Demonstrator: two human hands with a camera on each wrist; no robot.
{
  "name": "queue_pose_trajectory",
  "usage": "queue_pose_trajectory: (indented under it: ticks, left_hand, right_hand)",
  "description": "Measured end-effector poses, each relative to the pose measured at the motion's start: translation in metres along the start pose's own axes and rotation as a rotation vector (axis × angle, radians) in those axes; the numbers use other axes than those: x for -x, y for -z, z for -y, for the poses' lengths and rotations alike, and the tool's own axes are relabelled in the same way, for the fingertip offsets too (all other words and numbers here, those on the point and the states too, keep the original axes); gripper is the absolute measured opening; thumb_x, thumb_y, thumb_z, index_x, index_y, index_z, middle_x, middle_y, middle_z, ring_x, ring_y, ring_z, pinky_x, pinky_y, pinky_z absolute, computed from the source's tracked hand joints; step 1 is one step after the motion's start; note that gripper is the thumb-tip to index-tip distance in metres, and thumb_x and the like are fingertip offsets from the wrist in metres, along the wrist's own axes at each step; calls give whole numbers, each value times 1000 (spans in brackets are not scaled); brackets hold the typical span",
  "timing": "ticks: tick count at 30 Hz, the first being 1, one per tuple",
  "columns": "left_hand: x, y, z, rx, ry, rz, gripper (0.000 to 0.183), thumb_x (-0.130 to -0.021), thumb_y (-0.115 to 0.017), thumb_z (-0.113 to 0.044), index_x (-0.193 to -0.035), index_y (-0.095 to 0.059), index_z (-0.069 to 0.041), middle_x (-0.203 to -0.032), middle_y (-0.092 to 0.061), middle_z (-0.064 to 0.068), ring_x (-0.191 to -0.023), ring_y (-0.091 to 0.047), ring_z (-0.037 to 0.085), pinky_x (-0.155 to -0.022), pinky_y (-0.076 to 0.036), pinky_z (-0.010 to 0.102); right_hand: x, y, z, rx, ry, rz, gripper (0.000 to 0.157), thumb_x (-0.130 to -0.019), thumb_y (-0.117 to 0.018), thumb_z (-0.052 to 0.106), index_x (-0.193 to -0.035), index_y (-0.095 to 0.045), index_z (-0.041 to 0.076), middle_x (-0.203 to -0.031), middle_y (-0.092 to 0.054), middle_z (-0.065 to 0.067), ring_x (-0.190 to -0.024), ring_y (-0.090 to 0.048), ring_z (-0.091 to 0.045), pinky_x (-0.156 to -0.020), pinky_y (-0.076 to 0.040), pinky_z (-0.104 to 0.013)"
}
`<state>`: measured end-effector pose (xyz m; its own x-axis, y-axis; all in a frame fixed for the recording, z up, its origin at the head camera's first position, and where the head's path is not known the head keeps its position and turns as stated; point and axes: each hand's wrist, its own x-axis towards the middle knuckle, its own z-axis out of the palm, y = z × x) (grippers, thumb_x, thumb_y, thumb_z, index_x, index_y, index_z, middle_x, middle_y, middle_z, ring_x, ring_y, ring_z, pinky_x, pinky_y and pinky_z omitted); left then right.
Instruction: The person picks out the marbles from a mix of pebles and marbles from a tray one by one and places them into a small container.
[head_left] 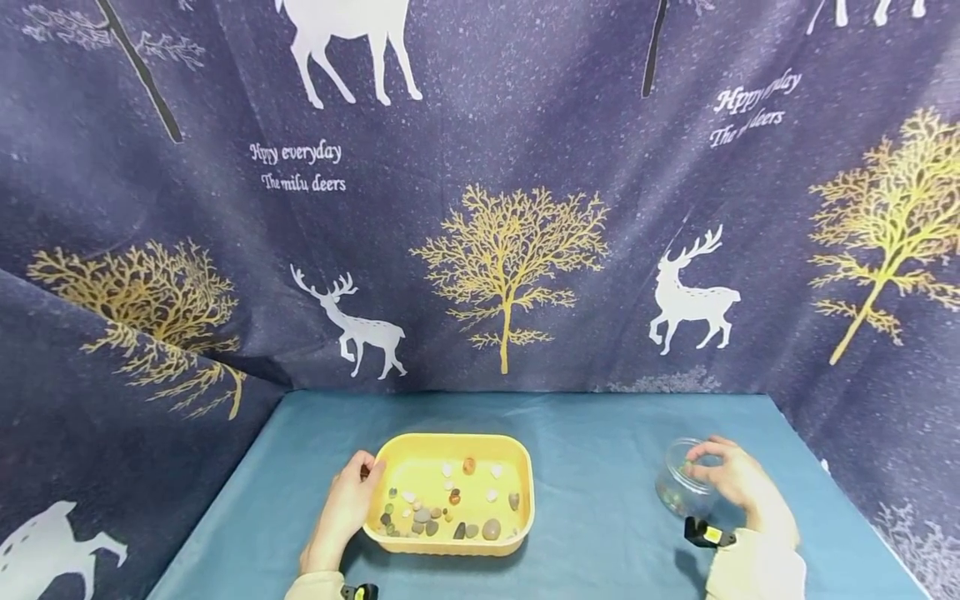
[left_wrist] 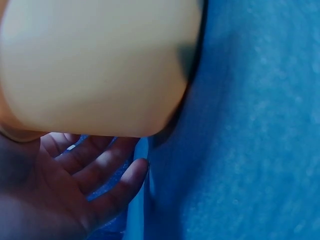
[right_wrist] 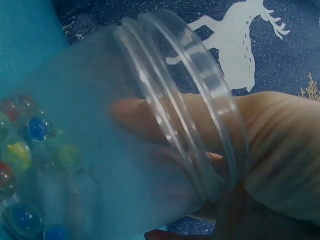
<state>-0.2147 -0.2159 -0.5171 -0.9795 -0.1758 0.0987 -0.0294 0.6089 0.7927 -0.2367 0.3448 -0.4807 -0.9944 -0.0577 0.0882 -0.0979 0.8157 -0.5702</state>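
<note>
A yellow plastic basin (head_left: 447, 547) holds pebbles and small stones. At its left end my left hand (head_left: 351, 500) grips the rim; the left wrist view has its fingers (left_wrist: 120, 192) spread below the pale basin wall (left_wrist: 100, 70). To the right is a clear jar (head_left: 672, 492) with colored glass marbles (right_wrist: 37, 128) at the bottom. My right hand (head_left: 738, 483) reaches into the jar's mouth, thumb and finger together around a small greenish marble (head_left: 687, 464). In the right wrist view, the thumb (right_wrist: 137, 117) shows blurred through the clear wall, and the marble at the fingertips is hidden.
A blue-green cloth (head_left: 592, 500) covers the table. Behind and at the sides hangs a dark blue curtain (head_left: 525, 125) with white deer and golden trees. The table's right edge lies a little beyond the right hand.
</note>
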Motion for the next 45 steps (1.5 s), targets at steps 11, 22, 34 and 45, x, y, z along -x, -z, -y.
queue_pose_trajectory:
  ticks: [11, 22, 34, 45]
  left_hand:
    - [5, -3, 1, -3, 11, 1, 17, -102, -53, -23, -93, -51, -8, -78, -50, 4, -64, -47, 17, -58, -39, 30]
    - [5, 0, 7, -5, 34, 12, 18, -102, -53, -24, -93, -50, -8, -78, -49, 4, -63, -47, 17, -57, -38, 30]
    - [8, 2, 10, -30, 36, 17, 16, -102, -53, -22, -94, -49, -8, -81, -51, 5, -66, -47, 18, -60, -40, 31]
    - [-1, 1, 1, -11, 8, 13, 17, -102, -53, -23, -94, -50, -8, -79, -50, 5, -65, -47, 18, -59, -39, 31]
  right_hand:
    - [1, 2, -3, -14, -103, 89, 24, -85, -74, 32, -95, -67, 12, -116, -60, -23, -96, -54, -36, -76, -42, -48]
    - [5, 7, 5, -69, -71, 93, 39, -91, -69, 36, -113, -66, 4, -124, -57, -28, -112, -52, -49, -84, -43, -56]
    - [5, 12, 46, 39, 57, -145, 44, -99, -56, 38, -125, -57, 3, -130, -50, -32, -118, -44, -54, -91, -36, -64]
    - [-16, -10, 116, 6, 372, -275, 22, -91, -69, 14, -111, -65, 5, -116, -63, -19, -112, -55, -43, -95, -37, -56]
